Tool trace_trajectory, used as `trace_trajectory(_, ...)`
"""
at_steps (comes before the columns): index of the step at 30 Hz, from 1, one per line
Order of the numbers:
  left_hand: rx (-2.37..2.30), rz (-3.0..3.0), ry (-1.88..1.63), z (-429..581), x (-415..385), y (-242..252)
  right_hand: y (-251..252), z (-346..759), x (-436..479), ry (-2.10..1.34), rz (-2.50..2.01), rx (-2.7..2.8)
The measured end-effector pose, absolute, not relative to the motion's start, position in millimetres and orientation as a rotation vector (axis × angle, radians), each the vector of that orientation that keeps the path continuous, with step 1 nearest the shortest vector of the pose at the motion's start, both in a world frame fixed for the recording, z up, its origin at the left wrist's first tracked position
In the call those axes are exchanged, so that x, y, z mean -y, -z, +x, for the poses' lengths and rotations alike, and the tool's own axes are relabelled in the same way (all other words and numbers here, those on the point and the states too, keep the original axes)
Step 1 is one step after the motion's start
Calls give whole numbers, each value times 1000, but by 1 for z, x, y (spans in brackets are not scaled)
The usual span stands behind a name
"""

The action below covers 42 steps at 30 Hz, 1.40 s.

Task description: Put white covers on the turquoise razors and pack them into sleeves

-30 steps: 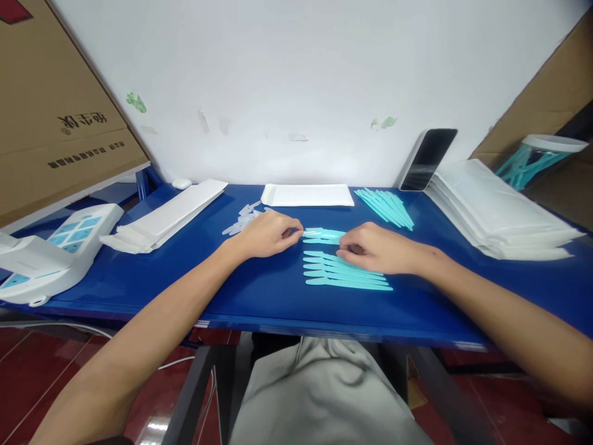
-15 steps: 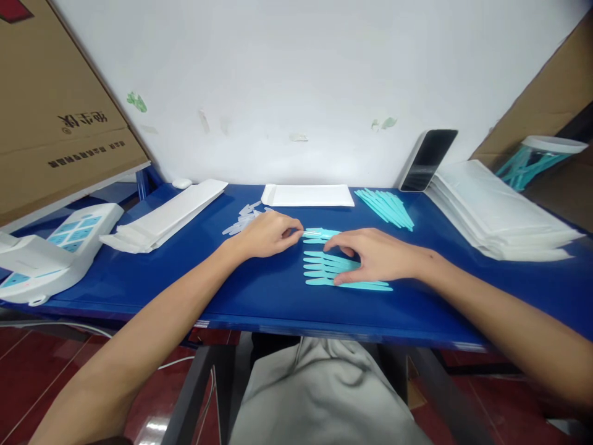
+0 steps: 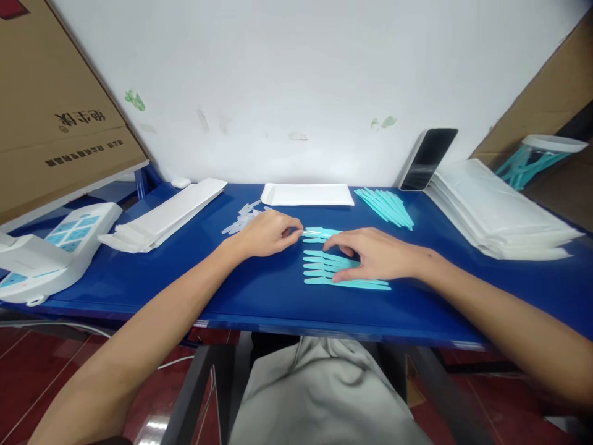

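Note:
Several teal plastic sticks (image 3: pixel 324 272) lie side by side in a row at the middle of the blue table (image 3: pixel 259 290). My right hand (image 3: pixel 375 254) lies flat over their right part, fingers stretched out on them. My left hand (image 3: pixel 266 233) rests just left of the row, its fingers pinched on the tip of the top teal stick (image 3: pixel 319 233), which has a clear cap on its end. Loose clear plastic caps (image 3: pixel 243 219) lie behind my left hand.
A second pile of teal sticks (image 3: pixel 386 207) lies at the back right, beside a leaning phone (image 3: pixel 427 159). White envelopes are stacked at the right (image 3: pixel 500 213), the back middle (image 3: pixel 308 194) and the left (image 3: pixel 162 216). A white device (image 3: pixel 50 250) and cardboard boxes (image 3: pixel 55 111) stand left.
My right hand has let go of the top stick, opened, and moved down to lie flat on the row of sticks. My left hand has stayed in place.

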<state>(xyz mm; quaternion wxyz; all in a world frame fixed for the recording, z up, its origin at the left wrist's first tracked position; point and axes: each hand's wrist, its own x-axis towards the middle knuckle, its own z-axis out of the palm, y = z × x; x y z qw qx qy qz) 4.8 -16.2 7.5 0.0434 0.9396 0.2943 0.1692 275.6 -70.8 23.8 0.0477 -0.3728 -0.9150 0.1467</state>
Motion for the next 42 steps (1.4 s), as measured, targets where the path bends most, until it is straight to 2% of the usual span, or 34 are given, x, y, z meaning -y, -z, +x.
trace_trajectory(20, -902, 2869, -515, 4, 16, -7, -20, 274, 69, -534, -1153, 2775)
trace_trajectory(42, -902, 2872, -529, 4, 15, -6, -20, 277, 69, -415, -1115, 2783)
